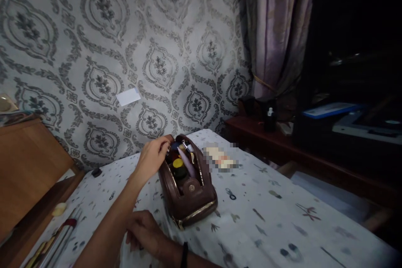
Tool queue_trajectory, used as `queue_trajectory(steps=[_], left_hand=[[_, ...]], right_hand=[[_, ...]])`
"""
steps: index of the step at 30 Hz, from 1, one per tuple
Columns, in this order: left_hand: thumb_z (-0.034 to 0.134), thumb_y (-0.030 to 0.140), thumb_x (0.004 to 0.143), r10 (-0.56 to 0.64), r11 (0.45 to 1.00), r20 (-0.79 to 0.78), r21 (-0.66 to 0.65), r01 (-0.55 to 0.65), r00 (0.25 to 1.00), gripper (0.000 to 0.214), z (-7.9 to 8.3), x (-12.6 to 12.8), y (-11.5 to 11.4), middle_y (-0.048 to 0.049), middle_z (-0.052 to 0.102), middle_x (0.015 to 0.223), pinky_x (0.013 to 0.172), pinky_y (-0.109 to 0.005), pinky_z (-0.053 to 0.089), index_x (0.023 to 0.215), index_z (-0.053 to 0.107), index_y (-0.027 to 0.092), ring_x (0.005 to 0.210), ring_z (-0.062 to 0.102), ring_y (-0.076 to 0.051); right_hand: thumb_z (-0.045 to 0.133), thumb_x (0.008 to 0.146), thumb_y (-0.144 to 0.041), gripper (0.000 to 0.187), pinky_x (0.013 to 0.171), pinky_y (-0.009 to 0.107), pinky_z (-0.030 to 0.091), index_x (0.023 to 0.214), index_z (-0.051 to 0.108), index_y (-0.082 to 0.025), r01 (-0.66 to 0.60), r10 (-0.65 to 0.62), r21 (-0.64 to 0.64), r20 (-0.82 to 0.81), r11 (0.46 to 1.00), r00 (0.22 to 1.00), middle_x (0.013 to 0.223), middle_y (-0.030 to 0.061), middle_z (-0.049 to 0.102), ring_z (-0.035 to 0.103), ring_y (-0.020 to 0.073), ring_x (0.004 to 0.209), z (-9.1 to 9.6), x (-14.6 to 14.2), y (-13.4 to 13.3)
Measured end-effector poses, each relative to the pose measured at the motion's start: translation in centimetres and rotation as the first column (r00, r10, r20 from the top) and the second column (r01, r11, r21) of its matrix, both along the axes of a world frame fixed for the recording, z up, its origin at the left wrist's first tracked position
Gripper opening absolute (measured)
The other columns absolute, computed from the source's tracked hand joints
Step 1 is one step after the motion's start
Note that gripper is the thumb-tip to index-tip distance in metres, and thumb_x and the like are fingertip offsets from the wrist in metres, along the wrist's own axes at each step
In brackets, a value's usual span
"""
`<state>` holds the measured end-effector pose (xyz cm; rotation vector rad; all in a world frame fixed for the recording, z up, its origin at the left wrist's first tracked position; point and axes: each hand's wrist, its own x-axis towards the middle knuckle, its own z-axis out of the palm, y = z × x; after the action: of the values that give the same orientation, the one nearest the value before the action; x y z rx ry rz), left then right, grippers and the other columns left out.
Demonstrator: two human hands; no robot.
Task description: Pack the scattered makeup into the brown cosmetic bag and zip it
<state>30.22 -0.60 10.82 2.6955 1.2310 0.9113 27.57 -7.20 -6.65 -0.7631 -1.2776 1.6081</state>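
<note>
A brown leather toiletry bag (pixel 190 205) with gold zips lies unzipped on the white printed cloth. Inside it are a dark jar with a yellow lid (pixel 178 163), a pale lilac tube (pixel 187 162) and other small items too dim to name. My left hand (pixel 151 155) reaches over to the bag's far left edge, its fingertips closed on the rim. Below the left forearm, my right hand (pixel 145 229) rests on the cloth with fingers loosely curled and nothing visible in them. A dark band circles the right wrist.
Right of the bag lies a blurred-out pale item (pixel 220 157). A small black object (pixel 96 171) sits near the cloth's left edge, beside a wooden cabinet (pixel 34 167). To the right are an open drawer (pixel 329 194) and a dark shelf with a small bottle (pixel 270 119).
</note>
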Motion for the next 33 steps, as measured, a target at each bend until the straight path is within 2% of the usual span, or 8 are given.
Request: queue_trajectory(steps=[3, 6, 13, 20, 24, 27, 30, 33], left_hand=[[0.044, 0.035, 0.092, -0.032, 0.999, 0.158, 0.013, 0.030, 0.987, 0.029, -0.8, -1.8, 0.5, -0.0052, 0.074, 0.092, 0.076, -0.031, 0.049, 0.099, 0.067, 0.019, 0.084, 0.067, -0.021], [0.045, 0.041, 0.090, 0.015, 0.999, 0.232, 0.034, -0.024, 0.973, 0.032, -1.7, -3.7, 0.6, -0.0070, 0.074, 0.099, 0.077, -0.030, 0.051, 0.098, 0.067, 0.018, 0.091, 0.067, -0.022], [0.048, 0.051, 0.085, 0.219, 0.975, 0.194, -0.066, -0.210, 0.956, 0.039, -5.7, -8.5, 0.3, -0.0086, 0.074, 0.099, 0.070, -0.031, 0.051, 0.097, 0.068, 0.019, 0.091, 0.067, -0.025], [0.052, 0.052, 0.082, 0.298, 0.947, 0.221, -0.192, -0.258, 0.929, 0.039, -9.9, -11.6, 0.2, -0.0081, 0.074, 0.097, 0.081, -0.036, 0.054, 0.093, 0.070, 0.020, 0.096, 0.067, -0.026], [0.053, 0.050, 0.082, 0.356, 0.923, 0.235, -0.240, -0.301, 0.905, 0.036, -11.8, -13.4, -0.6, -0.0078, 0.075, 0.098, 0.084, -0.037, 0.053, 0.093, 0.070, 0.020, 0.097, 0.068, -0.027], [0.052, 0.048, 0.082, 0.405, 0.906, 0.243, -0.236, -0.352, 0.881, 0.035, -12.6, -15.3, -1.6, -0.0079, 0.075, 0.096, 0.083, -0.037, 0.053, 0.093, 0.070, 0.019, 0.092, 0.068, -0.027], [0.051, 0.043, 0.082, 0.464, 0.884, 0.276, -0.199, -0.422, 0.842, 0.032, -13.0, -17.9, -2.5, -0.0078, 0.074, 0.096, 0.083, -0.037, 0.051, 0.092, 0.069, 0.019, 0.092, 0.067, -0.026], [0.052, 0.040, 0.080, 0.540, 0.842, 0.366, -0.216, -0.495, 0.758, 0.027, -13.9, -21.0, -3.4, -0.0074, 0.073, 0.094, 0.085, -0.037, 0.050, 0.089, 0.068, 0.020, 0.094, 0.065, -0.025]], right_hand=[[0.054, 0.082, -0.070, 0.053, 0.040, 0.019, 0.029, 0.068, 0.053, -0.018, 0.000, 0.001, -0.018, 0.018, 1.000, 1.000, 0.055, -0.0042, 0.051, 0.043, 0.0065, 0.041, 0.1, 0.0, 0.0], [0.055, 0.088, -0.058, 0.046, 0.041, 0.019, 0.032, 0.065, 0.052, -0.018, 0.006, -0.005, -0.022, 0.025, 1.000, 1.000, 0.055, -0.0040, 0.051, 0.043, 0.0069, 0.041, 0.1, -0.1, 0.1], [0.058, 0.088, -0.032, 0.032, 0.041, 0.018, 0.035, 0.060, 0.050, -0.019, 0.021, -0.020, -0.022, 0.046, 1.000, 0.999, 0.053, -0.0050, 0.049, 0.044, 0.0078, 0.041, -0.3, -0.7, 0.4], [0.054, 0.080, -0.011, 0.025, 0.045, 0.019, 0.032, 0.057, 0.049, -0.019, 0.085, -0.093, 0.082, 0.100, 0.993, 0.991, 0.052, -0.0060, 0.046, 0.047, 0.0091, 0.046, -0.3, -0.6, 0.3], [0.056, 0.075, -0.006, 0.026, 0.049, 0.021, 0.029, 0.054, 0.047, -0.019, 0.131, -0.150, 0.148, 0.120, 0.980, 0.981, 0.050, -0.0070, 0.042, 0.043, 0.0094, 0.049, 0.0, -0.4, 0.3], [0.056, 0.076, -0.007, 0.029, 0.051, 0.021, 0.029, 0.053, 0.043, -0.019, 0.139, -0.160, 0.174, 0.115, 0.975, 0.980, 0.048, -0.0078, 0.039, 0.040, 0.0092, 0.051, 0.0, -0.3, 0.5], [0.050, 0.081, -0.012, 0.025, 0.050, 0.020, 0.033, 0.058, 0.045, -0.020, 0.123, -0.138, 0.155, 0.089, 0.980, 0.986, 0.052, -0.0069, 0.044, 0.044, 0.0089, 0.050, -0.5, -0.5, 0.6], [0.043, 0.086, -0.018, 0.018, 0.047, 0.019, 0.037, 0.070, 0.051, -0.020, 0.131, -0.140, 0.121, 0.069, 0.984, 0.988, 0.059, -0.0049, 0.052, 0.049, 0.0091, 0.047, -1.2, -0.9, 1.0]])
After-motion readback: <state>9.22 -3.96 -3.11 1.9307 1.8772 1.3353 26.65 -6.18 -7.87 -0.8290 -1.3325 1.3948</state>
